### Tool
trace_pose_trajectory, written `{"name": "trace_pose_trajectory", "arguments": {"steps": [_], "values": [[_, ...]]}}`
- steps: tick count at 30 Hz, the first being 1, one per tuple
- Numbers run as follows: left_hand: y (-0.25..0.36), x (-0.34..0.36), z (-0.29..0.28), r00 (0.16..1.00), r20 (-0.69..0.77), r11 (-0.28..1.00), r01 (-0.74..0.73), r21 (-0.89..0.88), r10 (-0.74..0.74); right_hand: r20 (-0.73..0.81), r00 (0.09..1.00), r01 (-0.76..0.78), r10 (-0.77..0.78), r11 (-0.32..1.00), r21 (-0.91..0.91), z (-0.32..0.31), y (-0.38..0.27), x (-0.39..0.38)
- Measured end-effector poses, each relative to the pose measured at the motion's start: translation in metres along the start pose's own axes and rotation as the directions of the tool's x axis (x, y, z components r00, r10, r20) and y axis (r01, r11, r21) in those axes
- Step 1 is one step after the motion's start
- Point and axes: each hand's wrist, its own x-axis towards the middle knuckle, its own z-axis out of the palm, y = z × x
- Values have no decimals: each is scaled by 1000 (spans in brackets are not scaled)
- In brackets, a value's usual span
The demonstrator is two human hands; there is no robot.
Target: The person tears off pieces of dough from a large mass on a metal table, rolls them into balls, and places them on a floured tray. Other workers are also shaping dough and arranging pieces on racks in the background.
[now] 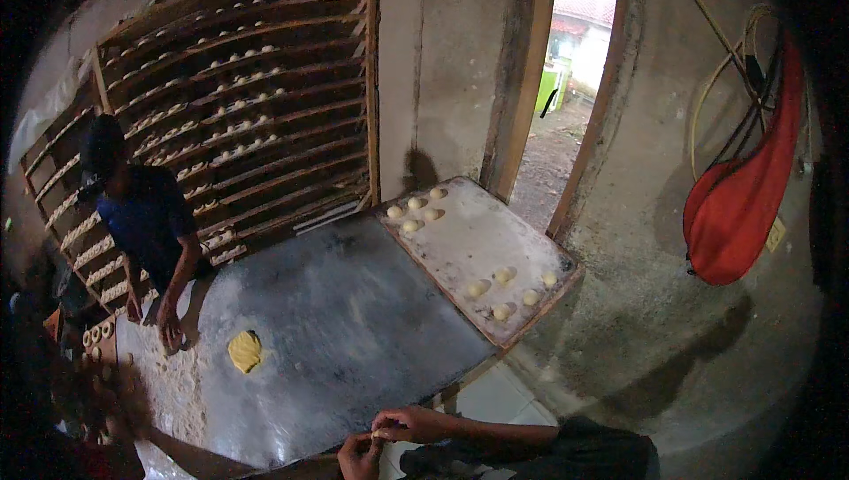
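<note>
A small pale piece (380, 433), apparently dough, is pinched at the fingertips where the left hand (357, 456) and the right hand (404, 424) meet. Both hands are closed on it; its exact form is hidden by the fingers. The pair is held at the near edge of the dark worktable (354, 303). Clock directions are taken from the hands.

At 10 o'clock, a flattened yellow lump (245, 352) is seen lying on the table surface. At 1 o'clock, a shallow floured tray (469, 246) is set at the table's end; ten round dough balls (503, 312) are counted in it, five toward the tray's own 10–11 o'clock, five toward its 4–5 o'clock.

Between 9 and 10 o'clock, the table is whitened with flour (177, 392), and ring-shaped pieces (108, 330) are laid out beyond. Between 10 and 11, a co-worker (146, 215) in blue is seen, hands lowered to the table. At 11, a wooden rack (372, 82) is filled on many shelves with pale pieces in rows. At 2, a red bag (738, 206) is hung on the wall.
</note>
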Motion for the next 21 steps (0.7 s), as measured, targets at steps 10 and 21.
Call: {"name": "trace_pose_trajectory", "arguments": {"steps": [10, 21], "values": [[61, -20, 6, 966, 89, 930, 258, -263, -243, -35, 999, 0, -6, 985, -171, 9, 9, -4], [-18, -10, -11, 993, 80, 940, 108, -324, -86, -25, 950, 294, -312, 918, -266, 9, 4, 17]]}}
